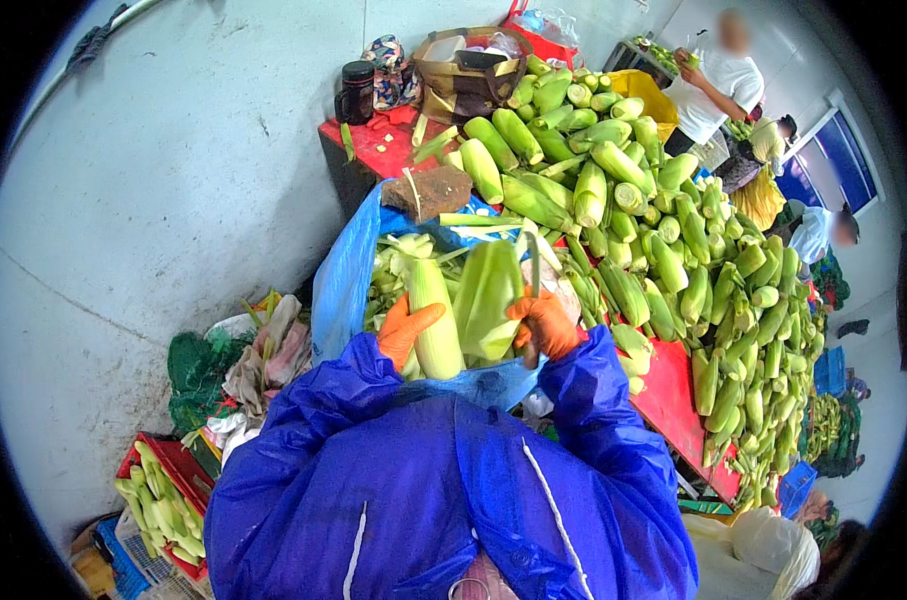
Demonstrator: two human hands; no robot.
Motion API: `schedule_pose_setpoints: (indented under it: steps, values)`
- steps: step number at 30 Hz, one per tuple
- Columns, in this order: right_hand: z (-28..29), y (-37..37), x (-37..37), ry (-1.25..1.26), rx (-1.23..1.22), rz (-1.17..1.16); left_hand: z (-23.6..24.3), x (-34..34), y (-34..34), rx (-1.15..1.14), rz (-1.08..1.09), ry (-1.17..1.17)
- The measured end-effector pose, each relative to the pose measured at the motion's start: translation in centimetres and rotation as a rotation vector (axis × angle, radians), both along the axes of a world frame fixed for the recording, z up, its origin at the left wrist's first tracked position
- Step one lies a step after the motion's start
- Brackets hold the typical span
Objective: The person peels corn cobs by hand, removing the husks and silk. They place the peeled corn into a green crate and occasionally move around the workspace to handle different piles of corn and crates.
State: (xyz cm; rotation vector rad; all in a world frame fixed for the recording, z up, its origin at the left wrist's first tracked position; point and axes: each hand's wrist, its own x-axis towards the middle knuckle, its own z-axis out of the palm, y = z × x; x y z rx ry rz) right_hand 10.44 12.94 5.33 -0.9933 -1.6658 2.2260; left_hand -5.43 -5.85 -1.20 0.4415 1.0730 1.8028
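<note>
My left hand (410, 330), in an orange glove, is closed around a pale green ear of corn (436, 325) held upright. My right hand (548, 325), gloved the same, grips a knife (533, 262) with a narrow blade pointing up and away from me. A broad green husk leaf (487, 300) stands between the two hands, its right edge at my right fingers. Whether the leaf is still joined to the ear I cannot tell. Below both hands, a blue plastic bag (338, 285) hangs open with loose husks (398, 258) in it.
A large heap of corn ears (663, 230) covers the red table (678, 400) to the right. A brick (428, 192) lies at the bag's far rim. Behind are a dark jar (355, 92) and a tote bag (468, 75). A red crate (178, 460) holds corn at lower left. Several people work at far right.
</note>
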Motion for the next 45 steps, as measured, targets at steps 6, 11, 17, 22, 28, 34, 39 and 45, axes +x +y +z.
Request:
schedule_pose_setpoints:
  steps: [6, 11, 17, 22, 28, 34, 39, 45]
  values:
    - [-2.6, 3.5, -0.2, -0.375, 1.042, 0.037, 0.4, -0.4, 0.2, 0.039, -0.041, 0.205]
    - [3.5, -2.4, -2.6, -0.109, 0.284, 0.147, 2.2, 0.0, 0.9, 0.057, -0.026, 0.413]
    - [3.3, -2.9, -4.1, -0.087, 0.126, 0.184, 2.4, -0.1, 1.2, -0.031, -0.018, 0.731]
    - [2.2, -2.3, -4.1, -0.050, 0.056, 0.173, 2.7, 0.1, 0.9, -0.121, 0.018, 0.931]
    - [1.5, -2.7, -4.6, 0.157, 0.067, 0.147, 2.5, 0.5, 1.5, -0.060, 0.110, 0.772]
    - [-0.3, -4.3, -5.5, 0.462, -0.132, 0.060, 3.9, 1.1, 1.9, 0.123, -0.045, 0.076]
    - [0.0, -5.0, -5.2, 0.433, -0.033, 0.128, 2.1, 0.6, 2.1, 0.412, -0.144, -0.129]
    - [1.4, -4.3, -4.2, 0.300, 0.373, 0.107, 2.3, 0.7, 2.8, 0.138, 0.062, -0.061]
